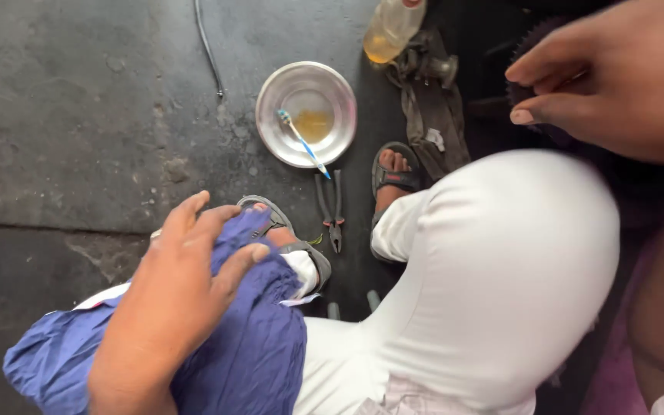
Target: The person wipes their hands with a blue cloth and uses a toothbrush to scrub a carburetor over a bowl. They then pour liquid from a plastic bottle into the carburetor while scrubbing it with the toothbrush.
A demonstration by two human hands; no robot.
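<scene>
left hand: spread flat, fingers open, pressing down on the blue cloth draped over the left knee. Not gripping, just resting on top.
right hand: up at top right, thumb and fingers pinched on a dark toothed gear, looks like a sprocket. Mostly hidden behind the fingers, so hard to say how firm the grip is.
blue cloth: bunched across the knee, hanging off to the left, touching the white trousers.
steel bowl: on the concrete floor ahead of the feet, bit of yellowish liquid pooled in it, blue-and-white toothbrush lying across it with the head in the puddle.
pliers: on the floor just below the bowl, between the two sandalled feet.
bottle: clear plastic with amber liquid, at the top edge, right beside a grimy strap and metal bits.
thin cable: running along the floor at top left.
doing it well, probably: best to hold the gear by its rim so the teeth stay exposed, keep the cloth flat under the palm so it doesn't slide off the knee, and mind the bowl near the feet, easy to kick over.
</scene>
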